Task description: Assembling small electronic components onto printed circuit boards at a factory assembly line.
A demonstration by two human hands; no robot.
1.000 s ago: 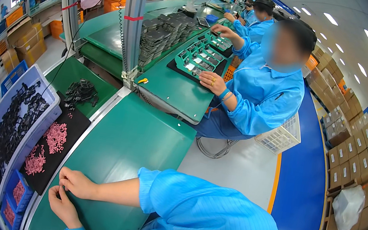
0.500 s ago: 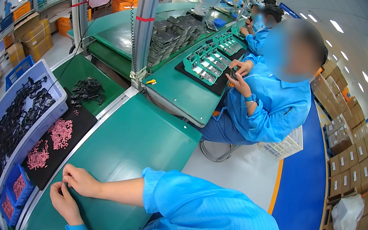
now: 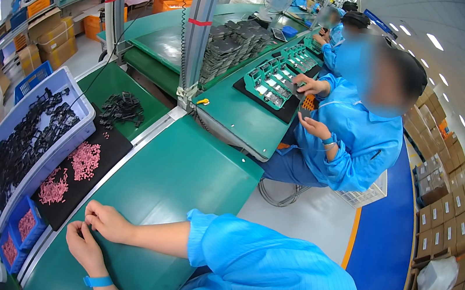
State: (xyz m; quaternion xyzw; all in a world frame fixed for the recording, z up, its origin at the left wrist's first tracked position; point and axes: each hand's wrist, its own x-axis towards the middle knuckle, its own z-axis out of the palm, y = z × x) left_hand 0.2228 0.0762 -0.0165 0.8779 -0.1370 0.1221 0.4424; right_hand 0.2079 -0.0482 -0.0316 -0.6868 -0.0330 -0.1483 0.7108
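My right hand [image 3: 109,223] and my left hand [image 3: 85,247] meet at the edge of the green work surface [image 3: 182,168]. Fingers of both are bent and pinched together at the tips. Whatever they hold is too small and covered to make out. A blue band [image 3: 97,281] circles my left wrist. Just beyond my hands, a black mat [image 3: 102,160] carries loose heaps of small pink parts [image 3: 84,161]. Past the mat stands a pale blue bin [image 3: 84,119] of black plastic pieces [image 3: 27,141]. Small blue boxes [image 3: 26,238] beside my left hand also contain pink parts.
A pile of black parts [image 3: 122,109] lies behind the mat. A metal post [image 3: 197,40] rises beside the conveyor. To the right, a co-worker [image 3: 351,137] in blue handles a dark piece near green fixtures [image 3: 269,85]. Cartons [image 3: 446,214] are stacked at far right.
The whole view has shifted slightly. My hands stay close together with fingertips pinched. The co-worker's hands have moved apart, and an orange piece shows between them.
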